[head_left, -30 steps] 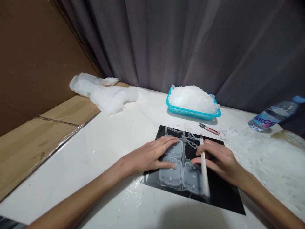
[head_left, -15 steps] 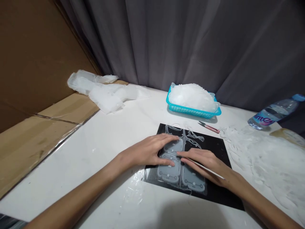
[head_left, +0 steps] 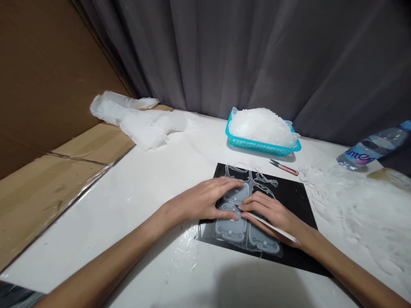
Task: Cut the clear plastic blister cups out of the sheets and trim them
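Note:
A translucent plastic sheet (head_left: 229,226) with rounded grey panels lies on a black mat (head_left: 290,192). My left hand (head_left: 208,199) rests flat on the sheet's left part, thumb and fingers spread, pressing around its upper and lower left panels. In my right hand (head_left: 271,211) is a slim white pen-like tool (head_left: 272,227), pinched near its tip, the rear end reaching back toward the wrist. The tip meets the sheet near the gap between the two left panels; its exact shape is too small to make out. Cut-out strips of clear plastic (head_left: 266,179) lie at the sheet's top.
A turquoise basket (head_left: 265,147) heaped with white translucent pieces stands behind the mat. Thread snips (head_left: 284,167) lie before it. A water bottle (head_left: 372,147) and spread white film (head_left: 362,214) are to the right. White plastic pieces (head_left: 144,128) lie at the back left, by cardboard (head_left: 80,149).
The white tool has rolled or tilted a little in my right hand and shows a broader side. The right fingers are more bent. My left hand keeps its hold; the view has shifted slightly.

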{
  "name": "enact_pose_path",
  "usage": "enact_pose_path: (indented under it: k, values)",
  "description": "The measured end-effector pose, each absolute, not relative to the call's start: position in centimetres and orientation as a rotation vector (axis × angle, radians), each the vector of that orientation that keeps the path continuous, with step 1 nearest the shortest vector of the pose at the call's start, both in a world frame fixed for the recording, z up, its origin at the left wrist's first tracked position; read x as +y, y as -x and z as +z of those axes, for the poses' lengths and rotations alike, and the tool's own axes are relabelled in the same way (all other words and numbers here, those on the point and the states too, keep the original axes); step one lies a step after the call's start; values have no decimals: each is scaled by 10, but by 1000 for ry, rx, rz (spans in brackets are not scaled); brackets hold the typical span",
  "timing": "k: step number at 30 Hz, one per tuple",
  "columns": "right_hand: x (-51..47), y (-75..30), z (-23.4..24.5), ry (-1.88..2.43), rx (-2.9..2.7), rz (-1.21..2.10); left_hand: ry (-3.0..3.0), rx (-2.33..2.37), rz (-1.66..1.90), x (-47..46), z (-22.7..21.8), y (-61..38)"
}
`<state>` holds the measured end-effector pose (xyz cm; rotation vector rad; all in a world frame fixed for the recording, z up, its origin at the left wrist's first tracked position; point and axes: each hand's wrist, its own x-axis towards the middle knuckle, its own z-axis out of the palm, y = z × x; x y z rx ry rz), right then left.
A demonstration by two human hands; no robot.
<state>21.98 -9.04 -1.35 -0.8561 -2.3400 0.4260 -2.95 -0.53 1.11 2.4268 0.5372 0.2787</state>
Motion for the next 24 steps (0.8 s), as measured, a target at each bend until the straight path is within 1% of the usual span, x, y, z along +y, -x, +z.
enact_pose_path:
  k: [6, 14, 24]
  values:
    - [-90, -217, -13, 842, -2348, 316, -2386, 603, 234, -6, 12, 29]
    - [-88, -211, -21, 821, -2394, 32, -2331, 594, 255, -4, 13, 28]
    - [-97, -220, -32, 855, -2484, -108, -2324, 616, 244, 0, 14, 27]
